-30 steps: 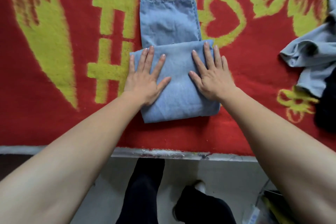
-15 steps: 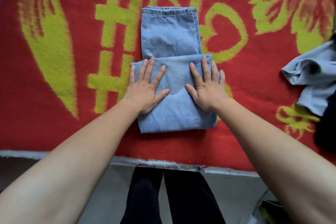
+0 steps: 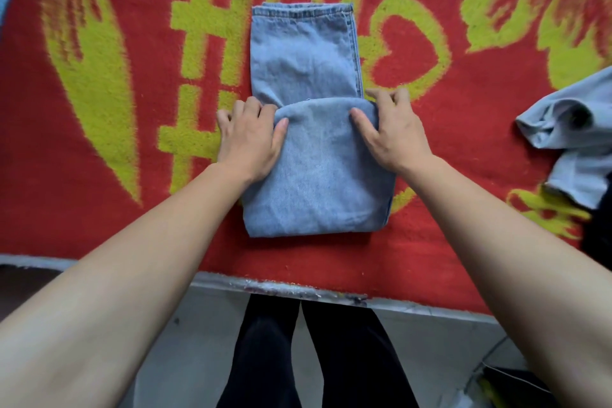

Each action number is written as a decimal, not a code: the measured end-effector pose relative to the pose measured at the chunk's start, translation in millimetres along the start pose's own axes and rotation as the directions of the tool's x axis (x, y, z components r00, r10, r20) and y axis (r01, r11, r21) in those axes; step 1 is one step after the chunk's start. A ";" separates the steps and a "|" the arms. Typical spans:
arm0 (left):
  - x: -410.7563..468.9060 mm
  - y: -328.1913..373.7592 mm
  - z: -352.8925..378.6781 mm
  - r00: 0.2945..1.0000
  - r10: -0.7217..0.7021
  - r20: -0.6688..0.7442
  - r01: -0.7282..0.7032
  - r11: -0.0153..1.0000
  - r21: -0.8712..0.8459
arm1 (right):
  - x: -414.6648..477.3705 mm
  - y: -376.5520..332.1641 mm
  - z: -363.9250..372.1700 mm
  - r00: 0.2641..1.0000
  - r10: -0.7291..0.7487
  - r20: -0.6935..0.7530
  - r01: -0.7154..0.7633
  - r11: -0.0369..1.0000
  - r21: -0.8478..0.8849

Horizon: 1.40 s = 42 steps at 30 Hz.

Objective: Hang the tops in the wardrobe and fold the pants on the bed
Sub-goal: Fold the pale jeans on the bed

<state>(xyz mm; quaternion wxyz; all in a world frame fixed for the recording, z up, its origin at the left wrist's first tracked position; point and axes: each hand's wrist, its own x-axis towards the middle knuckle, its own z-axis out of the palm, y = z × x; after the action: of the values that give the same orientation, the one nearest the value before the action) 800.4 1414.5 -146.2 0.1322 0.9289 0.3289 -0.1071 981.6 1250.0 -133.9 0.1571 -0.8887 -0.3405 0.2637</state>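
Head view, looking down. A red fleecy blanket (image 3: 463,242) with yellow-green letters, a heart and leaf shapes is covering the bed and filling the upper two thirds of the view; its near edge is running along a pale bed rim (image 3: 298,290). Below that rim a grey tiled floor (image 3: 192,341) is showing, with the person's black trouser legs (image 3: 265,358) standing on it close to the bed. The light blue denim jeans (image 3: 318,182) are lying flat on the blanket at centre, legs stacked into one narrow strip, the stitched hem end (image 3: 301,11) pointing away from the person. The near part is lying doubled over the strip as a thicker upper layer, its rounded fold edge sitting about halfway up the strip. A pale blue crumpled garment (image 3: 576,129) is lying on the blanket at the right, well apart from the jeans, with a black cloth (image 3: 601,228) partly overlapping it at the frame edge. The left hand (image 3: 248,136) is pinching the left corner of that fold edge, thumb (image 3: 280,132) on top, fingers curled beyond the edge. The right hand (image 3: 394,132) is pinching the right corner likewise, thumb (image 3: 362,124) lying on the denim. Both forearms are reaching in from the lower corners.
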 end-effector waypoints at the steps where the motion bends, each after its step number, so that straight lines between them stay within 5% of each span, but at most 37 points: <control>1: -2.3 1.3 0.3 1.000 0.001 -0.002 -0.001 1.000 0.005 | -2.9 1.9 -0.8 1.000 0.011 0.017 -0.011 1.000 0.006; 8: -7.1 -4.5 -0.1 0.999 0.011 0.042 -0.007 0.996 -0.085 | -8.9 15.3 -4.4 0.998 -0.048 0.036 0.049 0.998 -0.027; 13: 2.8 -11.7 -9.1 0.993 -0.020 0.119 0.042 0.982 -0.183 | 13.3 12.9 -13.7 0.976 -0.071 0.203 0.108 0.979 -0.175; 17: 9.9 -12.5 -24.8 0.979 -0.050 0.199 0.147 0.848 -0.509 | 10.5 11.6 -20.8 0.986 -0.020 0.168 -0.002 0.992 0.129; 21: 16.0 -13.0 -37.5 0.945 -0.009 0.327 0.221 0.755 -0.617 | 3.9 11.7 -25.8 0.952 0.090 0.293 -0.216 0.874 0.436; 26: 19.9 -18.0 -40.6 0.854 -0.020 0.520 0.307 0.827 -0.472 | 5.7 13.8 -23.0 0.888 0.140 0.438 -0.365 0.794 0.486; 30: 15.6 -13.1 -12.9 0.845 -0.080 0.528 0.307 0.882 -0.358 | 11.7 12.1 0.9 0.920 0.228 0.318 -0.321 0.905 0.280; 35: 13.9 -10.1 -8.8 0.888 -0.172 0.426 0.301 0.918 -0.257 | 14.8 8.8 9.2 0.931 0.241 0.275 -0.288 0.947 0.144; 39: 8.2 -1.3 0.4 0.974 -0.168 0.152 0.183 0.979 -0.093 | -7.7 10.8 17.9 0.989 0.141 0.036 -0.143 0.988 0.049; 42: 11.6 3.1 8.6 0.987 -0.138 0.080 0.140 0.990 -0.020 | -7.4 3.8 28.6 0.996 0.090 -0.016 -0.091 0.990 -0.106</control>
<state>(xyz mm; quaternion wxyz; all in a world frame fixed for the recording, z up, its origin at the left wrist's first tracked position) 810.3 1416.2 -157.1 0.1491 0.8970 0.3888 -0.1480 962.5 1245.1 -156.2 0.0992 -0.9119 -0.3126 0.2467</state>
